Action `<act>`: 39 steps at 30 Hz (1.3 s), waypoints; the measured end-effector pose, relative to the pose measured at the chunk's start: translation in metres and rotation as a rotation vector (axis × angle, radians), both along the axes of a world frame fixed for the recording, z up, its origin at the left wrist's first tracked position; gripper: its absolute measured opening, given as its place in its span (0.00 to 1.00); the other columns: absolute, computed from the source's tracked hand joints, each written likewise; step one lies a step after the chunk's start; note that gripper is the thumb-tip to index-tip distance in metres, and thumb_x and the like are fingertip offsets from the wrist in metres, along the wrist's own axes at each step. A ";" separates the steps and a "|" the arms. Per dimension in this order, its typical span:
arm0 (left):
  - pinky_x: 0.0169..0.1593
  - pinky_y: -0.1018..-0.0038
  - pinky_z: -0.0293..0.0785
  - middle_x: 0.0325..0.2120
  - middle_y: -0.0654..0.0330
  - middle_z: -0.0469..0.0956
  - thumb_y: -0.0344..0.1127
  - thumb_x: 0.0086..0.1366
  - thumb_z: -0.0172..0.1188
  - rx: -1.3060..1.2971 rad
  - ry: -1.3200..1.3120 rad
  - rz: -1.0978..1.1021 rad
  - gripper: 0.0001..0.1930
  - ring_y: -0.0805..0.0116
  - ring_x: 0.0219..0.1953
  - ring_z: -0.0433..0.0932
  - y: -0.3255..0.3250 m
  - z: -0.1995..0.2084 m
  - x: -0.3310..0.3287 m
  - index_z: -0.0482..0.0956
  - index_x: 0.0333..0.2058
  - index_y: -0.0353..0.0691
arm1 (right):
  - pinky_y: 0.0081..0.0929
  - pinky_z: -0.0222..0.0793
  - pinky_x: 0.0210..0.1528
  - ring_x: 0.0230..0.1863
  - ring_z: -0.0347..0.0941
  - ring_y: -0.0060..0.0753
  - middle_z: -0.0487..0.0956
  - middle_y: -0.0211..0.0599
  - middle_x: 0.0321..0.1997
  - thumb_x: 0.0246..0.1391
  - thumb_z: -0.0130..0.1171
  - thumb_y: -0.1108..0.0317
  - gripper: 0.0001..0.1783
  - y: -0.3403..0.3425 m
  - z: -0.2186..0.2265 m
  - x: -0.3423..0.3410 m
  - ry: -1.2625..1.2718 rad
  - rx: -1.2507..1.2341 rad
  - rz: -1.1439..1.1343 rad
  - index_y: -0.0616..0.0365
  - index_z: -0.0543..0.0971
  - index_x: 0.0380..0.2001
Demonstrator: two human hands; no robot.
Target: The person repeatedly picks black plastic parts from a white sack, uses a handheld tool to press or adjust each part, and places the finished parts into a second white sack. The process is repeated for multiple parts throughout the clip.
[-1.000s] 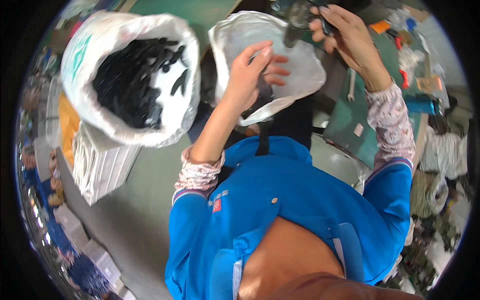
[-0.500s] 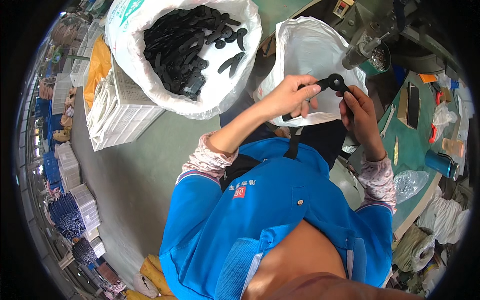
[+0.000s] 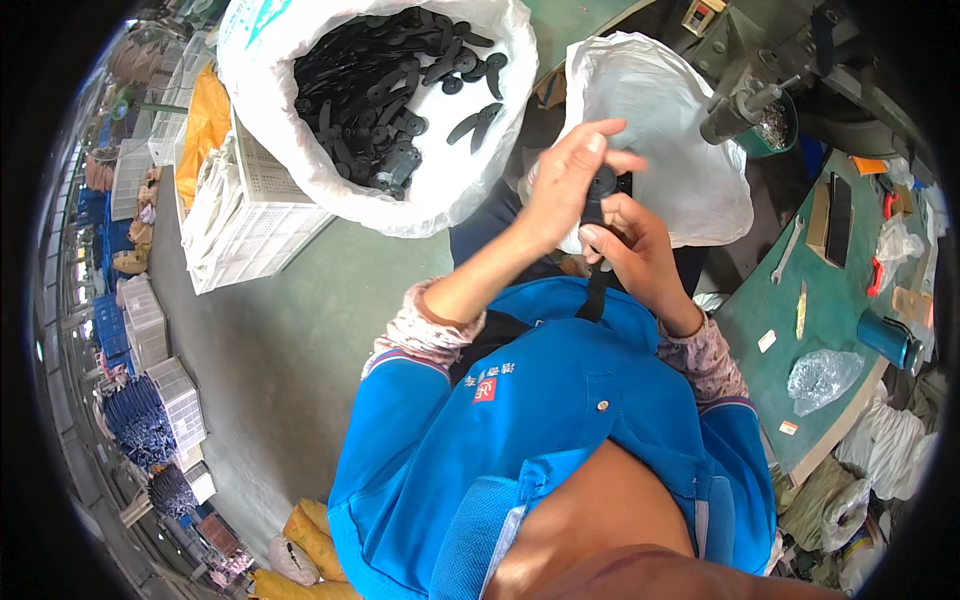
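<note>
Both hands, the left hand (image 3: pixel 565 185) and right hand (image 3: pixel 630 250), had been drawn closer together, pinching one small black plastic part (image 3: pixel 600 190) before the empty white bag (image 3: pixel 660 130), so fitting seemed underway.

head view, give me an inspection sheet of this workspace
surface: green workbench at the person's right, grey-green floor below
job's things: small black part held between both hands; white sack of black parts at upper left; second white bag behind the hands
clutter: wrench, dark flat device, blue cylinder, crumpled clear plastic on the bench
hands: left hand and right hand both grip the part
cables: nothing seen
surroundings: white crate under the sack, stacked crates along the left, machine at upper right
</note>
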State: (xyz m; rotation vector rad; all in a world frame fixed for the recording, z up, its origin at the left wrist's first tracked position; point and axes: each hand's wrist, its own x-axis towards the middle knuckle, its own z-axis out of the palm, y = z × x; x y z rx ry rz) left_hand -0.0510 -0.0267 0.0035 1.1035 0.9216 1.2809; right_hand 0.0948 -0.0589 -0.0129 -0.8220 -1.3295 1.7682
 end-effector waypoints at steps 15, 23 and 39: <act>0.58 0.44 0.58 0.61 0.53 0.61 0.29 0.54 0.62 0.181 2.396 0.071 0.41 0.54 0.62 0.62 0.189 -0.051 -0.258 0.53 0.65 0.55 | 0.15 0.67 0.31 0.29 0.72 0.17 0.77 0.30 0.29 0.57 0.58 0.73 0.07 -0.047 -0.005 0.023 -0.152 -0.142 -0.277 0.63 0.73 0.37; 0.59 0.47 0.58 0.58 0.52 0.64 0.31 0.55 0.60 0.059 2.355 -0.102 0.35 0.52 0.60 0.63 0.232 -0.040 -0.256 0.59 0.62 0.51 | 0.16 0.68 0.33 0.31 0.73 0.18 0.76 0.29 0.29 0.57 0.57 0.75 0.07 -0.040 -0.001 0.028 -0.220 -0.189 -0.355 0.62 0.73 0.38; 0.57 0.47 0.64 0.56 0.50 0.67 0.32 0.62 0.50 0.359 2.264 0.441 0.23 0.46 0.57 0.66 0.224 -0.091 -0.266 0.65 0.58 0.46 | 0.15 0.67 0.33 0.32 0.72 0.17 0.76 0.30 0.30 0.58 0.56 0.74 0.07 -0.041 -0.002 0.022 -0.150 -0.155 -0.322 0.63 0.73 0.39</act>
